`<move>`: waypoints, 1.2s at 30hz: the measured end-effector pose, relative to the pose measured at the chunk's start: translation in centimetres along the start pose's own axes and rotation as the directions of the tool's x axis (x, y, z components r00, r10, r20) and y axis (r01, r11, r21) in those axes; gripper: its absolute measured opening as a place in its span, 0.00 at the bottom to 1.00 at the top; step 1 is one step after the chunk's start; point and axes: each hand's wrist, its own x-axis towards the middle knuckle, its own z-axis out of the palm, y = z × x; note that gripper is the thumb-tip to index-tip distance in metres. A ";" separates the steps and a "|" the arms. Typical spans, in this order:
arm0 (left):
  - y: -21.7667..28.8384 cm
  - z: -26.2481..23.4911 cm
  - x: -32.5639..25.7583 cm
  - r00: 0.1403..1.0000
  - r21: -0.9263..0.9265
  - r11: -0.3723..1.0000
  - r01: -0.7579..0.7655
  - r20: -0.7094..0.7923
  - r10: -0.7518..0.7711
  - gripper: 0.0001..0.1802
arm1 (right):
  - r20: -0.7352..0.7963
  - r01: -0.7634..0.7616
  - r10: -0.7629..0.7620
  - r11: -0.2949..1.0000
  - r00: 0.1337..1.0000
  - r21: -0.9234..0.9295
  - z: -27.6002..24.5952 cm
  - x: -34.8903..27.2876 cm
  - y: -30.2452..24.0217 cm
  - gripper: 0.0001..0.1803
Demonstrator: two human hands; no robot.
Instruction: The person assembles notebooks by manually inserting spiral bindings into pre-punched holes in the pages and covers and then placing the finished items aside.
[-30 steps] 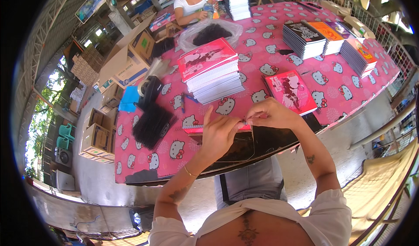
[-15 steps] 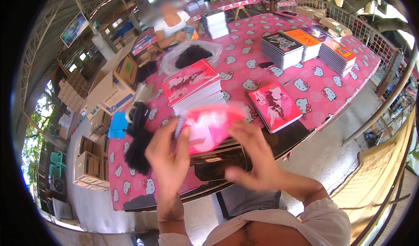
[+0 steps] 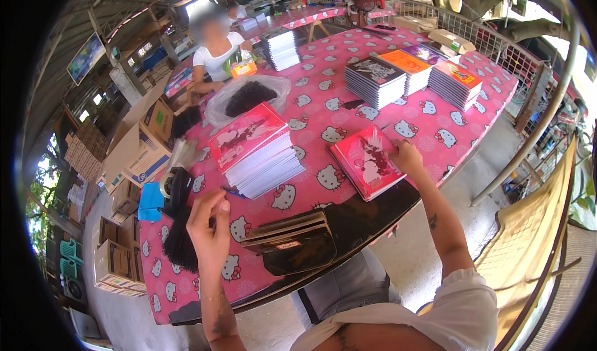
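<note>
My right hand grips the right edge of a red spiral notebook, which lies on a small pile near the table's front edge. Its fingertips rest over the cover. My left hand is raised above the table with loosely bent fingers, thumb and fingertips apart, and nothing visible in it. Just beyond it stands a tall, leaning stack of red-covered notebooks. Beside its wrist lies a bundle of black bristle-like strands. Between my hands is a dark box-like holder with upright slats.
Black, orange and purple notebook stacks stand at the far right. A plastic bag of black strands sits beyond the red stack. Tape on a black dispenser and cardboard boxes are at left. Across the table sits another person.
The red notebook I held in front of me now lies on the right pile under my right hand. My left hand has let go and moved left. The view has shifted slightly.
</note>
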 end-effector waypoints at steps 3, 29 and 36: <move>-1.8 0.7 1.5 1.000 0.080 0.996 -0.025 0.006 0.025 0.10 | 0.033 -0.010 0.010 1.000 0.999 0.006 0.4 0.2 -0.2 0.30; 4.1 1.6 3.6 0.757 0.040 0.833 -0.552 0.443 0.480 0.08 | -0.002 0.053 -0.403 0.114 0.915 0.992 0.4 -14.9 -15.7 0.35; 5.0 0.1 3.6 0.723 0.159 0.779 -0.606 0.519 0.456 0.09 | 0.102 0.010 -0.433 0.250 0.896 0.968 1.8 -16.1 -17.3 0.16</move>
